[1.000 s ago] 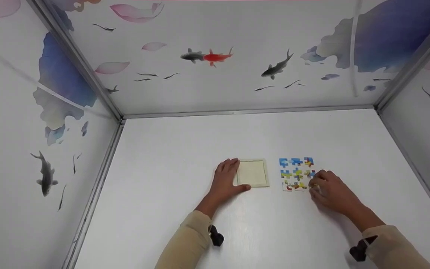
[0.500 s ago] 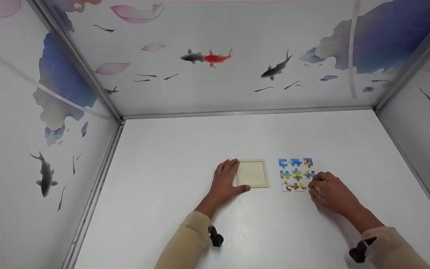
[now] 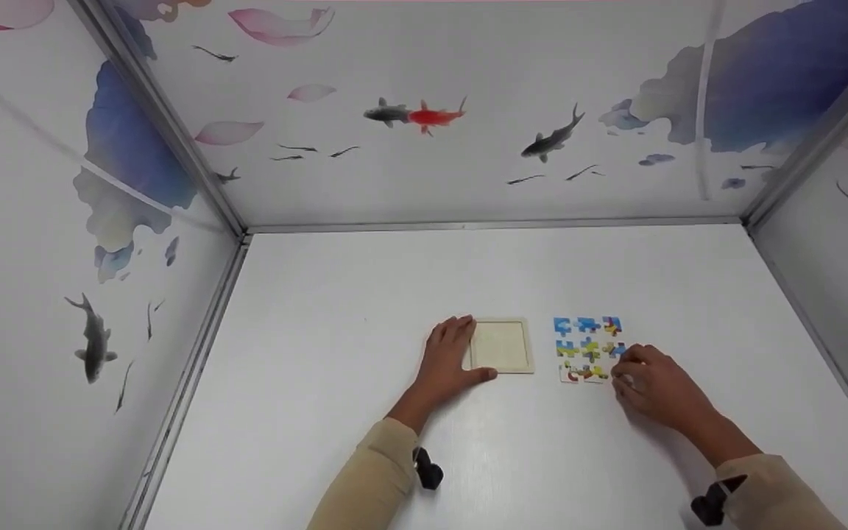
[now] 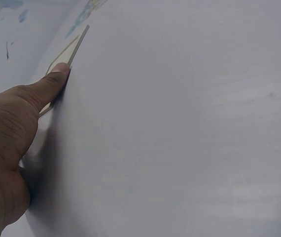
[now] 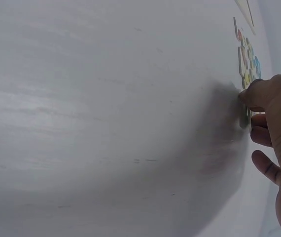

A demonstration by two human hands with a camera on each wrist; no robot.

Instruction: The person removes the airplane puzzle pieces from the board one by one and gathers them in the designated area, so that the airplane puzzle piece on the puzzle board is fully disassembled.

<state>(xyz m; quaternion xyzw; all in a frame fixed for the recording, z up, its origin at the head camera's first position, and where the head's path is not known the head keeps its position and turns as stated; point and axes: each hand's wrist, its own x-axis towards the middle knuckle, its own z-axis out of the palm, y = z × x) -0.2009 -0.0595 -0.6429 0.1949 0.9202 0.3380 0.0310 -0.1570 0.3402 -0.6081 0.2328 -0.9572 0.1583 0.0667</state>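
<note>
My left hand (image 3: 447, 361) rests at the left side of a shallow square wooden puzzle tray (image 3: 528, 346). Its fingers touch the upper left corner, and the straight thumb (image 4: 56, 79) lies on the near rim. To the right, several jigsaw pieces (image 3: 589, 348) in blue, yellow and red lie in spaced rows. At the lower right corner of these rows, my right hand (image 3: 659, 386) has curled fingers that pinch a puzzle piece (image 5: 249, 114), mostly hidden by the fingers. In the right wrist view, that piece is seen nearly edge-on.
The white tabletop (image 3: 365, 287) is walled at the back and both sides by panels printed with fish and petals. A metal rail (image 3: 365, 228) runs along the back edge. Black wrist devices (image 3: 430, 469) hang beneath both sleeves, close to the table.
The head view has shifted slightly, so everything sits a little lower and farther right in it. Both hands, the tray and the pieces keep their places on the table.
</note>
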